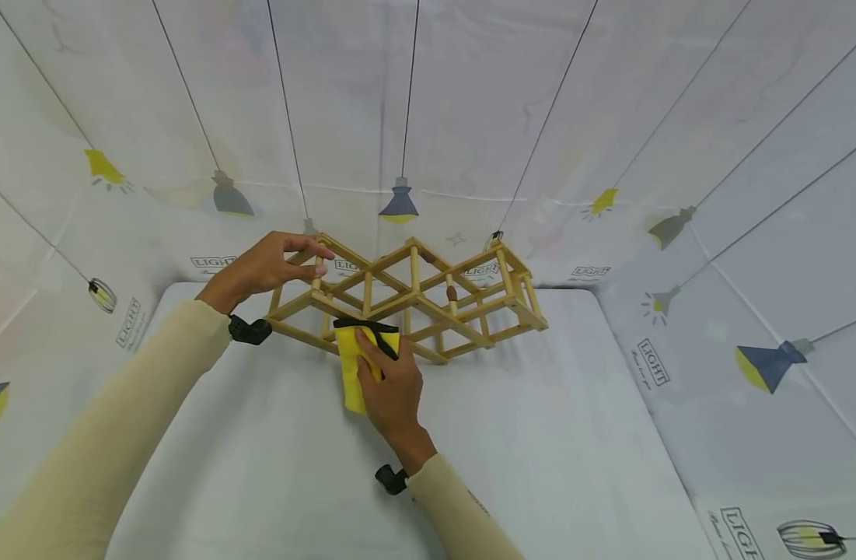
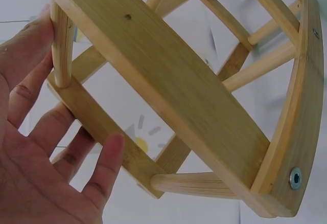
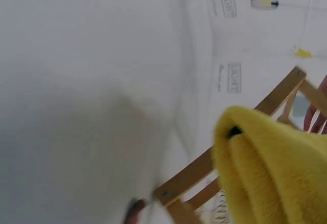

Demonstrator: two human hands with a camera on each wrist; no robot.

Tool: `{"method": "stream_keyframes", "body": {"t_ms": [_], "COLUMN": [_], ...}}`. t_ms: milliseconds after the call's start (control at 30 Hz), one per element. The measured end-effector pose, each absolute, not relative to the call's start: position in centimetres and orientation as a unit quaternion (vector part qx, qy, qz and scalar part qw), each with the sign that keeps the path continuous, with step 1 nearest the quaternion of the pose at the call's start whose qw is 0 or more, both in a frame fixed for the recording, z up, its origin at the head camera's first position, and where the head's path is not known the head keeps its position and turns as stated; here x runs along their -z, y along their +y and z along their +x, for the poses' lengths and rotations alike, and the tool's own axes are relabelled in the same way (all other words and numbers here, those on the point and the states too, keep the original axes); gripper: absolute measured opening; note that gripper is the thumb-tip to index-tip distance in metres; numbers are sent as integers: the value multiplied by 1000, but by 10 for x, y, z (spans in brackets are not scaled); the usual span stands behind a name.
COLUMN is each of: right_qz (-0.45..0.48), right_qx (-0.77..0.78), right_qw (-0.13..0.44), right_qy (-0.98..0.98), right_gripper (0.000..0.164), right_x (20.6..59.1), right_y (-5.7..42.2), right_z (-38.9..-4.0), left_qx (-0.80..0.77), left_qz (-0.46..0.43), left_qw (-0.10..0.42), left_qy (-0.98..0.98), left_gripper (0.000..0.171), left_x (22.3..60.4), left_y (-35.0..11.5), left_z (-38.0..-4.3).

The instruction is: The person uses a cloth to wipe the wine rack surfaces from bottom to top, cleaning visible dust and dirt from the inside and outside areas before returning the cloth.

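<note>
A wooden wine rack (image 1: 415, 298) of crossed slats and round dowels stands opened out, lattice-like, at the far end of the white table. At its left end my left hand (image 1: 256, 268) holds the frame, thumb and fingers about an end dowel. The left wrist view has the fingers of that hand (image 2: 46, 168) against a lower slat and the dowel (image 2: 62, 45). My right hand (image 1: 396, 389) grips a folded yellow cloth (image 1: 351, 381) with black edging, pressed to the rack's front left slats. In the right wrist view the cloth (image 3: 276, 168) covers part of the frame.
The white-covered table (image 1: 539, 451) reaches toward me. Behind it and along both sides hang pale sheets (image 1: 455, 109) printed with lamps. A dark wrist camera (image 1: 249, 330) sits close to the rack's left end; another (image 1: 391, 479) is on the right wrist.
</note>
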State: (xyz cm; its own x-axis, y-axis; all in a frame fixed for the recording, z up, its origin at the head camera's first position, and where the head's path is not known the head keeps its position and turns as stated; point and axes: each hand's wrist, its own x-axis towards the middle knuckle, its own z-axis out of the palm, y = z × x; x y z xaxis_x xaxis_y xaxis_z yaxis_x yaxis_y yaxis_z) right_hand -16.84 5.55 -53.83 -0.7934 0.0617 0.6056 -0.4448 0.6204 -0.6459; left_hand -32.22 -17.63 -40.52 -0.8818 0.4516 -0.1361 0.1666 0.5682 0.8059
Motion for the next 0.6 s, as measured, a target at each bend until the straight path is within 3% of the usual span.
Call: {"method": "stream_keyframes", "body": {"t_ms": [133, 267, 600], "right_qz": [194, 222, 76], "right_qx": [-427, -393, -388], "right_qw": [340, 321, 302], "right_qy": [-815, -833, -867], "right_gripper": [42, 43, 41], "right_x": [513, 494, 541], "right_y": [37, 22, 45], "right_z": [-173, -185, -178], "left_qx": [-435, -448, -433], "left_qz": [172, 170, 177], "left_qw": [169, 170, 167], "left_qy": [867, 861, 868], "left_gripper": [41, 39, 39], "left_x": [405, 407, 405], "left_y": [-177, -175, -174], "left_z": [-321, -320, -322]}}
